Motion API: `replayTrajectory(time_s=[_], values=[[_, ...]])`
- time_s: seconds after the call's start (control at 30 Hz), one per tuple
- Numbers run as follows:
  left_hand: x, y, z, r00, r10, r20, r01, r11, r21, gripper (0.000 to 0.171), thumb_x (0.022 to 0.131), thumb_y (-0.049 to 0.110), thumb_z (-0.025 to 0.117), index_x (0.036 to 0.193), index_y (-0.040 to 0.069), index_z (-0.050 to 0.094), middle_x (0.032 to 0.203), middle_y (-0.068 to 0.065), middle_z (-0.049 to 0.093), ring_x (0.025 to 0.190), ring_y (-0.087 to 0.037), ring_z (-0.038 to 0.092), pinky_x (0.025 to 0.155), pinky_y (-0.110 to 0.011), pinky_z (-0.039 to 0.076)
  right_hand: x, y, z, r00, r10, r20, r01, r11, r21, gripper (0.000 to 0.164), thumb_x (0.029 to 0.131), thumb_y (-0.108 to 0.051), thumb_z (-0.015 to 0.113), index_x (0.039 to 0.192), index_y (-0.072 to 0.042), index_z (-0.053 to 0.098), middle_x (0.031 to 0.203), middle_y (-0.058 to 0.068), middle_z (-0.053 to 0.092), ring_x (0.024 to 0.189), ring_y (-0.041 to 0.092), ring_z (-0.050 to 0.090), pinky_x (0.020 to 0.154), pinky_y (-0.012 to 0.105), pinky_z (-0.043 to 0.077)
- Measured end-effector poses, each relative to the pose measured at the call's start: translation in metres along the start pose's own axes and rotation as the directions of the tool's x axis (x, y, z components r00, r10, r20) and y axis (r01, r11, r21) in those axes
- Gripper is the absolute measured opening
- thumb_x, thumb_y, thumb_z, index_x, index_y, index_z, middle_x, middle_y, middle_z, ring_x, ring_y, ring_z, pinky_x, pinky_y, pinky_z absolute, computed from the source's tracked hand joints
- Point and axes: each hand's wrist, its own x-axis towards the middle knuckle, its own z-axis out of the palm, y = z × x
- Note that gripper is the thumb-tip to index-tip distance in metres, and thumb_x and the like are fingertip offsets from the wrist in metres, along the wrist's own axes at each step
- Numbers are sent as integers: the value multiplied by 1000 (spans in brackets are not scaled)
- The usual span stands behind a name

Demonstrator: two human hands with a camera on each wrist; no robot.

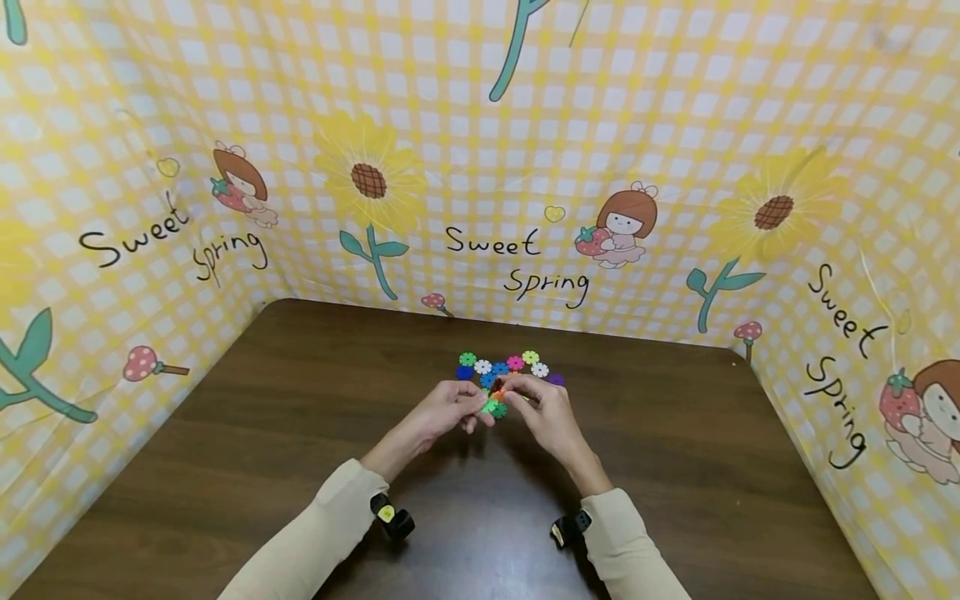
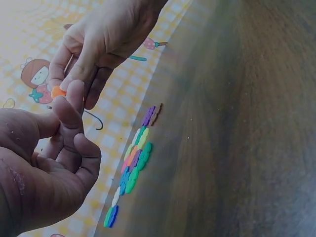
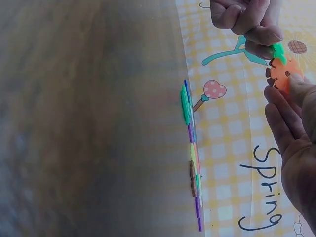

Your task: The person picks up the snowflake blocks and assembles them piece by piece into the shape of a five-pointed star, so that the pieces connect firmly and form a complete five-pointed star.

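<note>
Already, multicoloured notched plastic discs (image 1: 515, 363) are laid at twelve o'clock; green disc (image 3: 279, 53) (left hand (image 1: 450, 406)), orange disc (image 3: 291, 68) (right hand (image 1: 550, 410)) are pinched, unplaced.

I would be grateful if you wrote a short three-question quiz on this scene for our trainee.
1. Multiple choice: what colour is the disc that the right hand pinches?
A) white
B) orange
C) blue

2. True or false: the left hand holds nothing.

3. Fill in: in the head view, the rightmost disc on the table is ____.

Key:
1. B; the right wrist view shows the orange disc under the thumb.
2. False; its fingers grip a green disc.
3. Purple; the purple disc lies at that end.
</note>
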Motion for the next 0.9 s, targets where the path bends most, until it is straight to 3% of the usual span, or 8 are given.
replayTrajectory(time_s=[0.13,0.43,0.9], values=[[0,-2,1,1000,-6,-7,6,1000,-3,23,106,16,52,111,-6,57,86,-12,75,61,-9,58,67,-27,48,-1,0,1,1000,8,-3,-8,1000,1,8,93,4,65,98,2,71,112,16,72,102,30,69,83,42,57],[0,-8,-4,1000,-8,7,8,999,51,24,105,21,55,111,-2,55,92,-15,75,66,-14,62,74,-34,50,-1,4,-1,998,29,63,-30,999,26,7,96,-12,66,99,-10,72,115,5,72,105,20,68,85,36,57],[-1,-9,-5,1000,-27,-1,26,994,103,24,103,19,59,113,-2,57,87,-11,74,65,-15,62,73,-35,51,-2,9,-14,995,20,100,-11,995,-96,6,96,-16,69,99,-14,73,104,-2,72,93,13,67,75,31,57]])
